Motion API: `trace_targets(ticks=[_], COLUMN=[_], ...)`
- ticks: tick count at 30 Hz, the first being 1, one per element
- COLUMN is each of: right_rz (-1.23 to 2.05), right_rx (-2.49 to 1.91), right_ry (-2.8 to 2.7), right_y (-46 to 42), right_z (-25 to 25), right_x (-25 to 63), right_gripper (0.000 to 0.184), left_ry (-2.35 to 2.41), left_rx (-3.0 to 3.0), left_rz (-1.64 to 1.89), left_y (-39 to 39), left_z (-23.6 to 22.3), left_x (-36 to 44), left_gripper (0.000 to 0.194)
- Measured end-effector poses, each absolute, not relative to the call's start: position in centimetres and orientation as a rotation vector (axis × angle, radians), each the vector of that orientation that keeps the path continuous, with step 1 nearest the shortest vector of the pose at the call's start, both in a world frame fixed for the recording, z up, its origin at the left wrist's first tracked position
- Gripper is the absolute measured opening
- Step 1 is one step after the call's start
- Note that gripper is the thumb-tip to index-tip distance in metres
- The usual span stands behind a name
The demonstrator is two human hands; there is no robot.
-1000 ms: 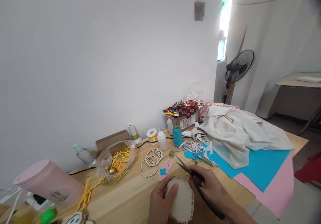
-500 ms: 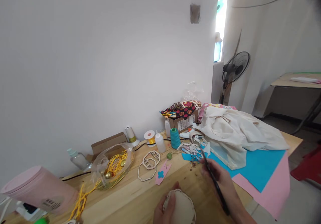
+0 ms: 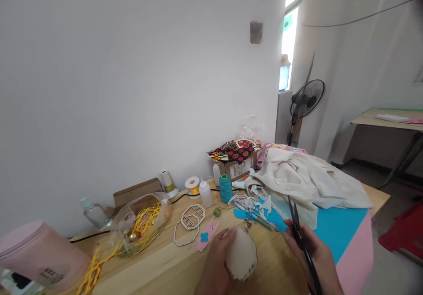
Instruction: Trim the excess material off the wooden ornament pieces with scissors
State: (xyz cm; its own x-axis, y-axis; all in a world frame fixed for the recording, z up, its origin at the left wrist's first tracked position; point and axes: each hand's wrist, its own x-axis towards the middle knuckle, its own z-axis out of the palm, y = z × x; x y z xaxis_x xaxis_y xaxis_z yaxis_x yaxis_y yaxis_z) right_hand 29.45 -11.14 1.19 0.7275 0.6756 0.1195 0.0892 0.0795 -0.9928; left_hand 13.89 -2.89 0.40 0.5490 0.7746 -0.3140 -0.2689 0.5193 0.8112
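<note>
My left hand (image 3: 215, 259) is closed on the edge of a roundish cream fabric piece (image 3: 243, 255) with an uneven, gathered-looking rim. In my right hand (image 3: 319, 253) is a pair of black scissors (image 3: 300, 237), their blades pointing up and away from me. The scissors are apart from the fabric piece, off to its right. Beyond my left hand lie a pink tag with a blue flower shape (image 3: 205, 237) and a wooden lattice frame (image 3: 193, 217). A thin wooden outline frame (image 3: 180, 241) partly overlaps the lattice.
Fabric scraps (image 3: 251, 203) lie near a teal thread cone (image 3: 226, 189) and a white squeeze bottle (image 3: 205, 193). Cream cloth (image 3: 307, 176) covers part of blue (image 3: 340, 224) and pink sheets at right. A bag of yellow cord (image 3: 145, 220) and a pink bin (image 3: 41, 255) stand left.
My left hand has raised the cream fabric piece and turned it. My right hand has moved right with the scissors. The view has shifted slightly.
</note>
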Motion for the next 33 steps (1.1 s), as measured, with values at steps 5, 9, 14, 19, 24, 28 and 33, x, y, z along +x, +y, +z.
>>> trace_targets(ticks=[5, 9, 14, 19, 24, 28, 33], right_rz=[0.496, 0.544, 0.503, 0.574, 0.955, 1.034, 0.983], right_rx=[-1.439, -1.425, -1.466, -1.477, -1.255, -1.159, -1.179], right_ry=[-0.651, -0.700, -0.638, -0.699, -1.052, -0.953, -0.905], right_y=[-11.2, -11.2, -12.6, -12.3, -9.1, -7.1, -6.3], right_z=[0.6, 0.2, -0.4, -1.4, -0.4, -0.1, -0.9], right_x=[29.9, 29.4, 30.5, 30.3, 27.0, 24.2, 23.0], right_gripper=[0.035, 0.034, 0.034, 0.035, 0.031, 0.029, 0.033], left_ry=[0.632, 0.597, 0.581, 0.738, 0.898, 0.805, 0.609], left_rx=[0.921, 0.999, 0.986, 0.938, 0.905, 0.724, 0.334], left_rz=[0.312, 0.301, 0.420, 0.571, 0.679, 0.832, 1.023], left_y=[-0.7, 1.8, 2.1, 0.1, -1.5, -2.9, -4.4], left_z=[0.4, 1.0, 2.4, 2.5, 1.9, 1.3, -1.1], left_x=[14.0, 16.4, 15.5, 12.6, 11.7, 11.2, 11.5], left_gripper=[0.018, 0.021, 0.022, 0.019, 0.023, 0.027, 0.039])
